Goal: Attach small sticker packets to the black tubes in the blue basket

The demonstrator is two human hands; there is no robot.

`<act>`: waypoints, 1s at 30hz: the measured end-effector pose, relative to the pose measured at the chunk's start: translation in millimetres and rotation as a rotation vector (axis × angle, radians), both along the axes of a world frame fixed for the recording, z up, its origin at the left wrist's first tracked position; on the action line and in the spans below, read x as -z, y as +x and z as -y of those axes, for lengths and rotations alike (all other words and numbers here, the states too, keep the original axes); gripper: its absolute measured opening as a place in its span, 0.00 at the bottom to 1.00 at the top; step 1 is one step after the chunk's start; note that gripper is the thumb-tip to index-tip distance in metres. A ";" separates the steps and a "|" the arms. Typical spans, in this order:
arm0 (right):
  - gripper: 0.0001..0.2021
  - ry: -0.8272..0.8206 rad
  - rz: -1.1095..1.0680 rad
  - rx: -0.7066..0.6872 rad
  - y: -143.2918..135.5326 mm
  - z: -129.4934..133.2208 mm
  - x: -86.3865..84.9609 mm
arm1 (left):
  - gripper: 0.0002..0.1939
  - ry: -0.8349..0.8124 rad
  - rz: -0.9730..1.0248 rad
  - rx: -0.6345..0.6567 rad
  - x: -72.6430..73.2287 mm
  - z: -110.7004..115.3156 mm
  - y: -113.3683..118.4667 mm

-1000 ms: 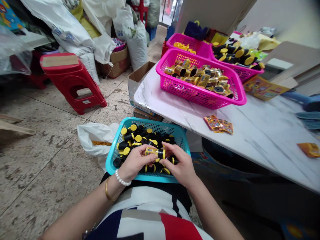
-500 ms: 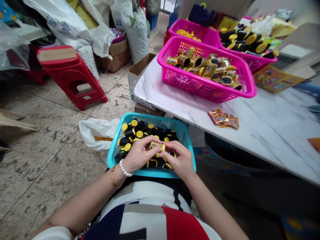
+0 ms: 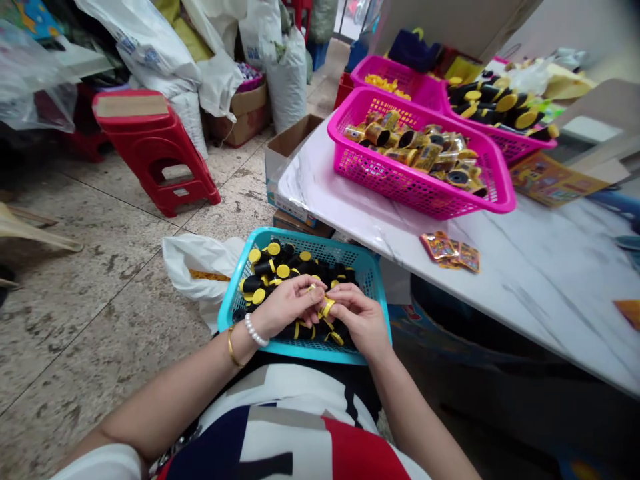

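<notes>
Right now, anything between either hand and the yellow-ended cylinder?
Nothing visible: the left hand and right hand both hold the yellow-ended cylinder over the turquoise basket, though their grip hides most of it.

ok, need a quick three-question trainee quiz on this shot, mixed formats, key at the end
1. Multiple choice: where do the small printed packets lie?
a) in the front pink basket
b) on the marble-patterned table
c) on the red stool
2. Fill in: the white beaded bracelet is on the person's ____ wrist.
3. True or false: both hands are above the table.

Key
1: b
2: left
3: False; the left hand and right hand are over the turquoise basket, fingers on a yellow-rimmed canister that is partly hidden.
</notes>
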State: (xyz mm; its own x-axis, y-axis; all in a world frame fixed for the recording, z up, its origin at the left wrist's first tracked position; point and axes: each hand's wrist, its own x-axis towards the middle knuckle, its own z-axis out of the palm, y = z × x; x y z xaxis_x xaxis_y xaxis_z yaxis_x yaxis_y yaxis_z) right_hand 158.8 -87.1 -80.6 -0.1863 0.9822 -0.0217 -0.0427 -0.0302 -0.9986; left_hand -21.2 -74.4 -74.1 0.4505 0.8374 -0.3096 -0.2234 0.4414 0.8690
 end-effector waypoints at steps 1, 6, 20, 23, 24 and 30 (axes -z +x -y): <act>0.07 0.018 -0.008 0.011 -1.0 -1.0 0.3 | 0.21 -0.026 0.029 0.015 -0.1 -0.2 -1.0; 0.06 0.189 0.086 0.000 -4.3 -2.4 -1.0 | 0.22 -0.156 0.060 0.034 0.7 -1.9 -5.9; 0.03 0.326 0.092 0.024 -14.7 0.7 -11.2 | 0.20 -0.201 0.209 0.075 4.6 -0.9 -11.6; 0.03 0.246 0.052 0.034 -13.6 2.2 -9.8 | 0.20 -0.170 0.117 0.034 6.8 -1.2 -11.4; 0.02 0.236 0.063 0.035 -12.9 2.9 -9.5 | 0.21 -0.172 0.100 0.020 7.7 -1.4 -11.0; 0.08 0.259 0.291 -0.050 -10.7 7.2 -9.1 | 0.23 -0.217 0.085 0.007 7.5 -2.4 -8.0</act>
State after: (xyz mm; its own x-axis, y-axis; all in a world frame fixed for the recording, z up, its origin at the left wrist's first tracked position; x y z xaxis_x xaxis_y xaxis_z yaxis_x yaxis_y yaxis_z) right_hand 148.1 -94.3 -71.6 -0.2569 0.9520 0.1666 0.2390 0.2296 -0.9435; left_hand -29.3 -72.0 -81.6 0.4883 0.7523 -0.4422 -0.2884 0.6174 0.7319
